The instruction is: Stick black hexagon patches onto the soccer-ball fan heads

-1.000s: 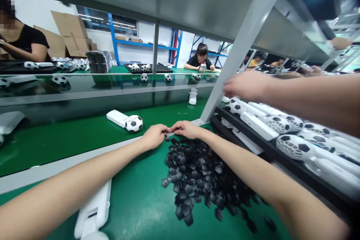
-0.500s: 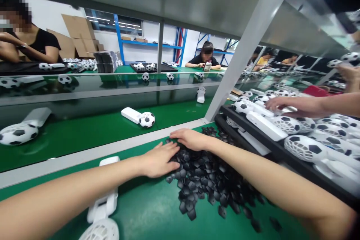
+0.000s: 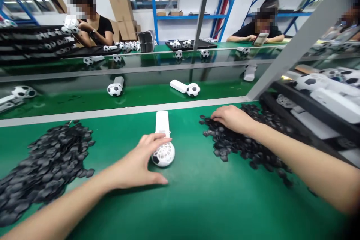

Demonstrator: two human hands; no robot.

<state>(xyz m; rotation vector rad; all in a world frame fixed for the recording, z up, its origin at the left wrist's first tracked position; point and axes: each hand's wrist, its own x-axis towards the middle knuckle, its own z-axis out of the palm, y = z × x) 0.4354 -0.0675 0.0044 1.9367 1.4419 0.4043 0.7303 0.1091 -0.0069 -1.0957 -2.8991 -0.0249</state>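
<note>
Soccer-ball gadget (image 3: 164, 154), white with one black patch (image 3: 155, 160) showing, lies partly hidden by the spread left hand (image 3: 136, 163); whether the right hand (image 3: 233, 119) grips black pieces (image 3: 223, 146) cannot be told.

The green desk (image 3: 202, 202) carries a white ball-headed device (image 3: 165, 153), a dark heap (image 3: 47, 165) left of it, black pieces (image 3: 223, 144) right.
</note>
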